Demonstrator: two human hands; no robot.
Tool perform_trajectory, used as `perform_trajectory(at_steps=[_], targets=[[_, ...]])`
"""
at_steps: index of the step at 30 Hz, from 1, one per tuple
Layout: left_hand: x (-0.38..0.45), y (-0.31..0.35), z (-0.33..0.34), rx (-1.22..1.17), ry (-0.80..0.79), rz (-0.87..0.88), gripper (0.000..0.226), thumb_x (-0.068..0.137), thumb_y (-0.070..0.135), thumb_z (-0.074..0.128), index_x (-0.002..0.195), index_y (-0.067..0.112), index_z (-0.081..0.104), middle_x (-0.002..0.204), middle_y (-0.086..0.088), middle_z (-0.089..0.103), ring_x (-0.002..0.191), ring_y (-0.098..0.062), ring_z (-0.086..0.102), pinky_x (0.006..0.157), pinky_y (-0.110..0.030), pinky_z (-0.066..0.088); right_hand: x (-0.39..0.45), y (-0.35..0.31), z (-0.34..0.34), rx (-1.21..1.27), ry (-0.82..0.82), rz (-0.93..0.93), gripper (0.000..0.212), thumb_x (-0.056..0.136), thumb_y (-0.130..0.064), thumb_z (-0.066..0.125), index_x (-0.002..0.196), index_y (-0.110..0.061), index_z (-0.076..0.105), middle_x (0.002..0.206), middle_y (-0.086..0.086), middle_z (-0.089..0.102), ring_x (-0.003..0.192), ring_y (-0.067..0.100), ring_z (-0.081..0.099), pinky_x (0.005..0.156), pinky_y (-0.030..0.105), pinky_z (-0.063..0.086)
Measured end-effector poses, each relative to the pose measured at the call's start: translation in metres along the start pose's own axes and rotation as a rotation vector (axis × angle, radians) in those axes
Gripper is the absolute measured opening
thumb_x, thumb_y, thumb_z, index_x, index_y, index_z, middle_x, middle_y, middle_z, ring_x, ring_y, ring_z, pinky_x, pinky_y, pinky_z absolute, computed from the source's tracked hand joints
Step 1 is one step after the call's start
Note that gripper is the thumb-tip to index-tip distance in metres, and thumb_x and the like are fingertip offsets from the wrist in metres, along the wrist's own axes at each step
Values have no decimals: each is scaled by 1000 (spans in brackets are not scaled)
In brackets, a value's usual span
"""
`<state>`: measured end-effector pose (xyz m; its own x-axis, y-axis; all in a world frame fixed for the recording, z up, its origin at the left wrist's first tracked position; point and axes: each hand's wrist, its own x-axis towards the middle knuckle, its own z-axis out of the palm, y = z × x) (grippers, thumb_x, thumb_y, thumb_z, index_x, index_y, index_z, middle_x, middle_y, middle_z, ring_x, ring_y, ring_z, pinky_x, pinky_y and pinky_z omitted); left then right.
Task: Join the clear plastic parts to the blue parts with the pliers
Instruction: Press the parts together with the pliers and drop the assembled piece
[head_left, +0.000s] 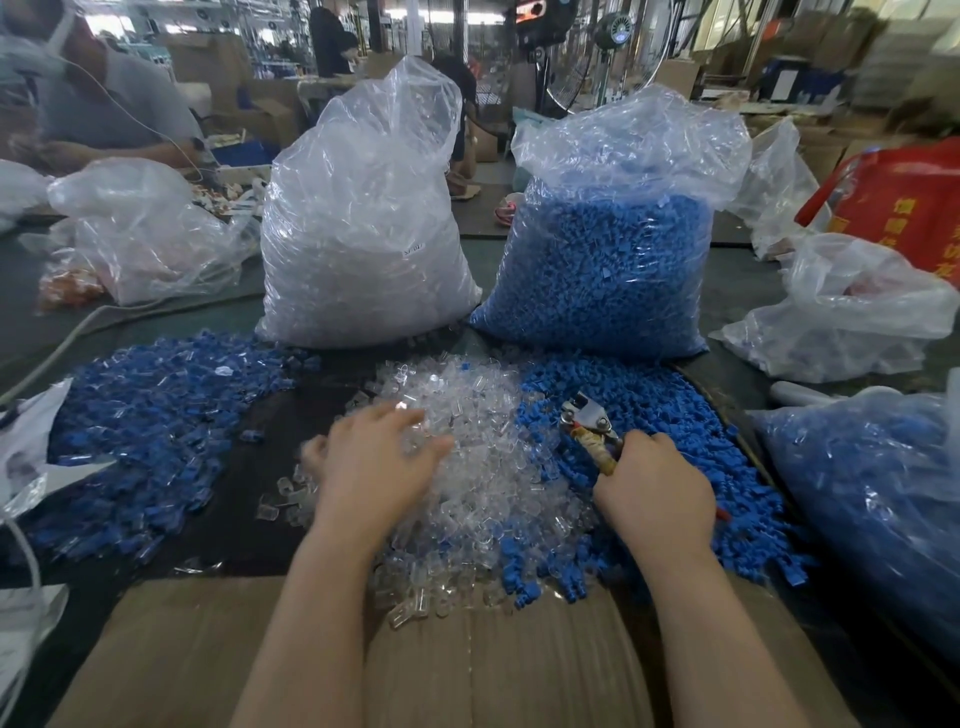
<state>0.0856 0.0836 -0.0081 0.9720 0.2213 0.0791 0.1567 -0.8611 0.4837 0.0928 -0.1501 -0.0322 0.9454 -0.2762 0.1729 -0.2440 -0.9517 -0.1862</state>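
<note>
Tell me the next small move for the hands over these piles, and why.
Probably the left hand should pinch one piece out of the clear parts pile. It lies flat on that pile with fingers spread and seems to hold nothing, while the right hand already grips the pliers over the blue parts pile.

We see a flattened cardboard sheet spread over the near edge of the dark surface. At far left a crumpled clear bag slumps beside a small packet of orange pieces, and a pale cable trails across toward us. On the right lie more limp clear bags, with a red bag printed in yellow characters behind them. Beyond stand a pedestal fan and stacked cardboard boxes. Another person in a grey shirt sits at far left.
</note>
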Motion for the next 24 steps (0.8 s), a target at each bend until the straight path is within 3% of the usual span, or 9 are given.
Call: perform_trajectory(at_steps=[3,9,13,15,20,24], targets=[[-4,14,14,76,-59,84,38,93,56,52,129,44,56,155,8,32,142,-19,30,116,-45,10,1,-1,1,-24,-13,2,15,86,-28,58,93,-17,50,99,3,54,63,23,45,56,30,30],[-7,16,16,-51,64,71,11,89,42,66,99,39,71,142,9,47,134,-16,36,111,-43,18,1,-1,3,-63,-25,-23,22,88,-30,59,103,-15,53,103,4,55,78,26,60,64,32,36],[-7,18,20,33,-20,114,28,95,43,56,121,39,64,152,7,36,141,-18,28,114,-45,16,3,1,4,-65,-17,-37,23,88,-30,60,103,-15,54,104,4,57,84,26,63,65,32,38],[-7,18,21,27,-49,124,28,97,42,54,123,40,63,153,8,36,141,-18,28,114,-44,15,3,1,4,-62,-26,-44,23,88,-31,60,103,-15,54,104,4,57,85,27,63,66,33,38],[-8,17,19,-7,8,133,15,94,38,60,106,37,69,139,11,48,132,-12,36,109,-40,19,2,0,3,-40,-14,-54,18,87,-29,60,93,-18,47,98,3,57,79,25,61,62,32,37],[-10,18,18,-83,105,180,5,91,37,64,90,40,61,110,21,51,105,0,39,96,-30,17,2,-1,2,-22,24,-34,16,85,-27,60,93,-18,50,90,1,57,67,21,49,58,32,34]])
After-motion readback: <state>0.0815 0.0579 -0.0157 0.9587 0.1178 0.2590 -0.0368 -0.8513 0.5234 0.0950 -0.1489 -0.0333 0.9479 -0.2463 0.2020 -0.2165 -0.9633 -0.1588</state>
